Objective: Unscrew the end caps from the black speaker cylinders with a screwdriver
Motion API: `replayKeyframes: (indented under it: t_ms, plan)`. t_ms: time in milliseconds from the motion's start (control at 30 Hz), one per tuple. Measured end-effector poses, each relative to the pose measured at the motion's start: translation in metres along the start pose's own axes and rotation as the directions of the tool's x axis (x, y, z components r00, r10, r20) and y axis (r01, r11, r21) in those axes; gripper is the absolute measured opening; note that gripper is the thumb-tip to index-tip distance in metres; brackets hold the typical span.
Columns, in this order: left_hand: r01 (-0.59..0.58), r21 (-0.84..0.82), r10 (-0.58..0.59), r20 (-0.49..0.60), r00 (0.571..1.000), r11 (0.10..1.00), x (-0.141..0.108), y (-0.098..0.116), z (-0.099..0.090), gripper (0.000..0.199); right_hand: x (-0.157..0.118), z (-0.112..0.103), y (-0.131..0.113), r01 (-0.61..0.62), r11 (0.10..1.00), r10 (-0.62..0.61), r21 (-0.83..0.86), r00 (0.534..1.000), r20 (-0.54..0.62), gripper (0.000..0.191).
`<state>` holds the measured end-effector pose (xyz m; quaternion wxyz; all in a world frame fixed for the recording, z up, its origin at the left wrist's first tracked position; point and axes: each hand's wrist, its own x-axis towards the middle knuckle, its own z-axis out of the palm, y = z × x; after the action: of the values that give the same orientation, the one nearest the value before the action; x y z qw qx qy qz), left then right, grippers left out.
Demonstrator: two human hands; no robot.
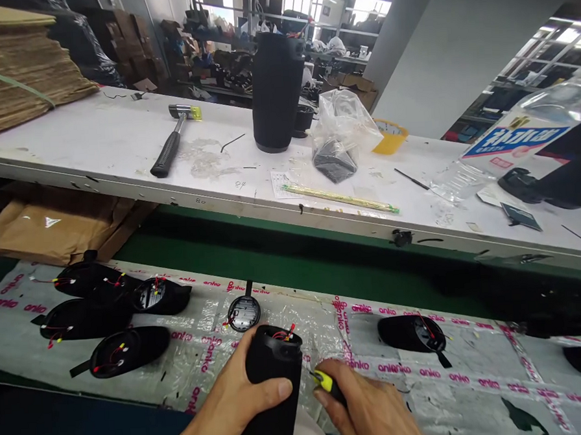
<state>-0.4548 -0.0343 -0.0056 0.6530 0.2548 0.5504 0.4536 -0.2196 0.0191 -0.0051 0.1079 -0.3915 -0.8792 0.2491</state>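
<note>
My left hand (241, 392) is wrapped round a black cylindrical speaker housing (275, 403), its open end tipped up and away from me. Red wires with small connectors (289, 334) stick out of that end. Just right of the housing, my right hand (366, 402) grips a yellow-and-black screwdriver (324, 379), its thin tip pointing left towards the housing. Whether the tip touches it I cannot tell. Beyond the housing lies a round black cap (244, 312) with a strap and a ribbed silvery inside.
Several similar black housings (129, 349) lie left on the plastic-covered surface (221, 377), another housing (411, 334) right. On the white shelf (227, 126) are a hammer (172, 139), an upright black cylinder (277, 91), a plastic bag (337, 134), yellow tape (389, 136) and a bottle (510, 134).
</note>
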Motion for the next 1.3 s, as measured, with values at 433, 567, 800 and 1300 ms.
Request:
replayKeyframes:
  t_ms: [433,567,800,1300]
  plan:
    - [-0.045,0.261,0.076,-0.108,0.991,0.964,-0.006,0.006,0.008,0.084,0.024,-0.018,-0.014,0.34,0.829,-0.349,-0.444,0.935,0.065,0.015]
    - [-0.056,0.274,0.075,-0.057,0.996,0.96,-0.004,0.007,0.008,0.079,0.021,-0.019,-0.013,0.333,0.826,-0.32,-0.456,0.941,0.107,0.03]
    - [-0.092,0.254,0.092,0.015,0.996,0.963,-0.002,0.008,0.005,0.072,0.02,-0.022,-0.013,0.33,0.834,-0.314,-0.443,0.943,0.112,0.026]
    - [-0.086,0.283,0.091,-0.003,0.996,0.955,-0.003,0.016,0.01,0.073,0.017,-0.023,-0.012,0.316,0.84,-0.312,-0.442,0.946,0.086,0.006]
